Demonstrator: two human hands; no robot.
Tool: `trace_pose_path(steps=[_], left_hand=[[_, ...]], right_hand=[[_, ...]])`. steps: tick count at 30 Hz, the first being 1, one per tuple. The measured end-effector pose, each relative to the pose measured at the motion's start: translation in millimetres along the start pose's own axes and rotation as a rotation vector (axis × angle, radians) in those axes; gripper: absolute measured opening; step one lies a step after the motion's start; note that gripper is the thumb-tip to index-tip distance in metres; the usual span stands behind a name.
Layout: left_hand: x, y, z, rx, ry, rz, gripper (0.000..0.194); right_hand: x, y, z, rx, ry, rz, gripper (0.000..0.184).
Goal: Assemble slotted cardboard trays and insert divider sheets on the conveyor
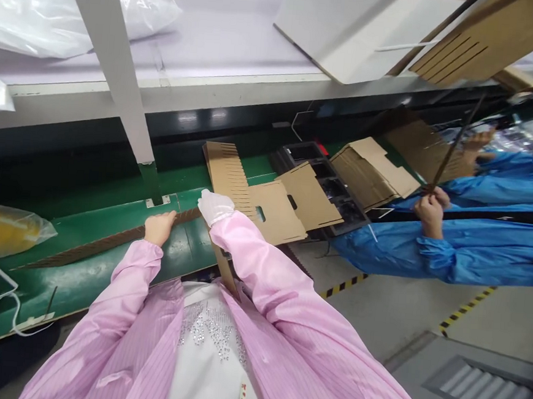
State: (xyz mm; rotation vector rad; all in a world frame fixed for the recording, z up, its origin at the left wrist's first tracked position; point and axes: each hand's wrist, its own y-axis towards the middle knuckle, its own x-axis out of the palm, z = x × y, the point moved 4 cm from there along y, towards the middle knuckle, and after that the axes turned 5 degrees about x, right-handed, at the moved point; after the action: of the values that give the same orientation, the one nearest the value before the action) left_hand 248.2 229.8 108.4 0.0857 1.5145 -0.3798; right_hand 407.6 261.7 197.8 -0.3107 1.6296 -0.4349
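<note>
My left hand [159, 228], bare, is closed on a long, narrow brown cardboard strip [101, 243] with a serrated-looking face. That strip slants across the green bench from lower left up to my right hand [215, 207]. In a white glove, my right hand is closed at the strip's far end; its fingertips are partly hidden. Below that hand, another cardboard piece [225, 269] runs down toward my body. Just beyond my right hand lies a slotted cardboard sheet [227, 166], next to flat cardboard pieces with hand-hole cutouts [277, 216].
A black compartmented tray [327, 167] and folded cardboard [372, 177] sit to the right. A co-worker in blue sleeves [474, 253] holds a thin strip there. A grey post [114, 58] rises from the green bench [183, 251]. A yellow bagged bundle [3, 228] lies left.
</note>
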Motion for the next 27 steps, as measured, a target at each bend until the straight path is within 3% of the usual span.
trace_pose_path(steps=[5,10,18,27], left_hand=[[7.2,-5.9,-0.1,0.011,-0.021,0.011,0.031],[10.6,-9.7,2.3,0.061,-0.053,0.012,0.029],[16.6,-2.7,-1.7,0.054,-0.093,0.032,0.027],[9.7,5.1,-10.0,0.014,-0.126,-0.003,0.026]], right_hand=[[10.2,-11.8,10.1,0.023,0.055,-0.023,0.039],[11.1,-1.1,21.4,0.094,0.001,0.040,0.033],[17.8,4.3,2.6,0.119,-0.089,0.137,0.034],[11.3,3.0,-0.5,0.066,-0.157,0.037,0.033]])
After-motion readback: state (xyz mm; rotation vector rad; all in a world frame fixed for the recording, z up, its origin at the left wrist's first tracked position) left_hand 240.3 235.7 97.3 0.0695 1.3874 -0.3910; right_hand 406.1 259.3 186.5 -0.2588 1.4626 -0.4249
